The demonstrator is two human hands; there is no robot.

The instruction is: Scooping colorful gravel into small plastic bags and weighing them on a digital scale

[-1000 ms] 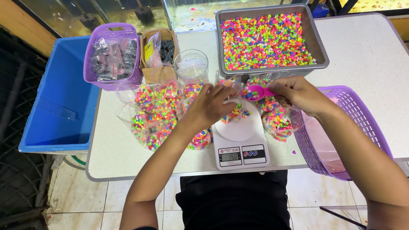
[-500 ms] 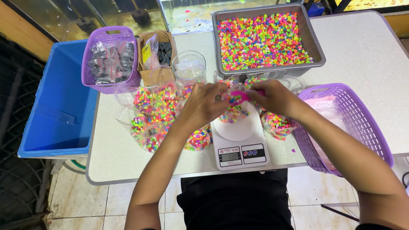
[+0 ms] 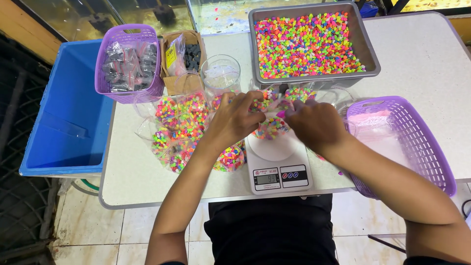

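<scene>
Both hands — left hand (image 3: 235, 118) and right hand (image 3: 314, 125) — pinch a clear bag of coloured pebbles (image 3: 270, 125) over the white scale (image 3: 277, 164) on the surface (image 3: 422, 64), just below the metal tray (image 3: 365, 46)

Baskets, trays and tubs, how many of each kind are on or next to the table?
Purple baskets: 2, one at the back left, one on the right
Metal tray of coloured pebbles: 1
Blue tub: 1
Total: 4
</scene>
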